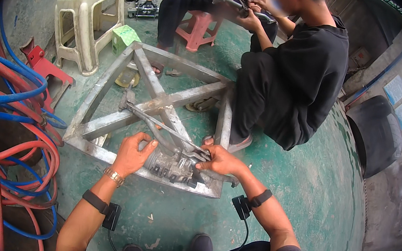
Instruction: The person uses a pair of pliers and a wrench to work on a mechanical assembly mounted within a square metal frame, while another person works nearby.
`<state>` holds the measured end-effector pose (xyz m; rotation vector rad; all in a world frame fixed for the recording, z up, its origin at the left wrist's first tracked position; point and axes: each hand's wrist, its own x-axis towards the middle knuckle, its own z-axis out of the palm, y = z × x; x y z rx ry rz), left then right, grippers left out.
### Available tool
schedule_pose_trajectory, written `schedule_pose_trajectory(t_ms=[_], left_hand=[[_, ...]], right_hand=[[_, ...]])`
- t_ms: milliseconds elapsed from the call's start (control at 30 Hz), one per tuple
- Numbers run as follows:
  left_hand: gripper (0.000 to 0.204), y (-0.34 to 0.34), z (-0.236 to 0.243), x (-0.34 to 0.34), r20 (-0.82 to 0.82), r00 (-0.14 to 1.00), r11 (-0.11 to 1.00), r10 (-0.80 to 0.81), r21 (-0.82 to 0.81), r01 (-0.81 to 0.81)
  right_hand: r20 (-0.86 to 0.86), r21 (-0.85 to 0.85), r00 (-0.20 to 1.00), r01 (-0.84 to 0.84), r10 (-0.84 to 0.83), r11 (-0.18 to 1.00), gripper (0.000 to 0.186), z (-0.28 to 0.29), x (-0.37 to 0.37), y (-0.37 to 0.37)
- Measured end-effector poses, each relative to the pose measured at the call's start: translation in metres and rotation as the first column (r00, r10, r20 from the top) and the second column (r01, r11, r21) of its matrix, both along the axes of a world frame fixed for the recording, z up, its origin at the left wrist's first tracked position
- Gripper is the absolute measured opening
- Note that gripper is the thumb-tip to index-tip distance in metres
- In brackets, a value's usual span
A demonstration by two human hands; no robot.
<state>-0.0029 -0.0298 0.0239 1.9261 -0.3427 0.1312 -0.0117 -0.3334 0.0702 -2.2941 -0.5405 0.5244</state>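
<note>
A grey metal mechanical assembly [172,167], with a ribbed section, bent tubing and long thin bars, lies on a square welded steel frame [94,126] with crossed beams. My left hand [131,154] has its fingers curled on the assembly's left end, by the ribbed section and bent tube. At the assembly's right side, my right hand [219,161] grips it near the ends of the thin bars, thumb low. The bars' upper end [128,100] rests over the frame's left diagonal. Exactly which pieces my fingertips hold is partly hidden.
A co-worker in black [303,83] crouches beside the frame's right; another person [170,10] sits behind on a pink stool [194,38]. Both handle metal parts [242,4]. A white stool [88,19], green box [123,39], red metal piece [51,70], coiled red-and-blue hoses [14,116] and black chair [372,133] surround us.
</note>
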Motion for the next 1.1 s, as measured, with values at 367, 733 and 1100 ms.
schedule_pose_trajectory(t_ms=[367, 733, 1100], left_hand=[[0.026, -0.0005, -0.0044, 0.0001, 0.015, 1.0, 1.0, 0.006, 0.0, -0.006], [0.036, -0.0004, -0.0038, 0.0006, 0.011, 1.0, 1.0, 0.008, -0.009, -0.008], [0.032, -0.0002, -0.0043, 0.0011, 0.007, 1.0, 1.0, 0.007, 0.001, -0.007]], right_hand=[[-0.011, -0.032, 1.0, 0.007, -0.007, 0.999, 0.043, 0.008, -0.0013, 0.0028], [-0.02, -0.024, 1.0, 0.017, -0.018, 1.0, 0.043, 0.0065, -0.001, 0.0027], [-0.017, -0.017, 1.0, 0.013, -0.013, 1.0, 0.043, 0.0061, -0.0006, 0.0023]])
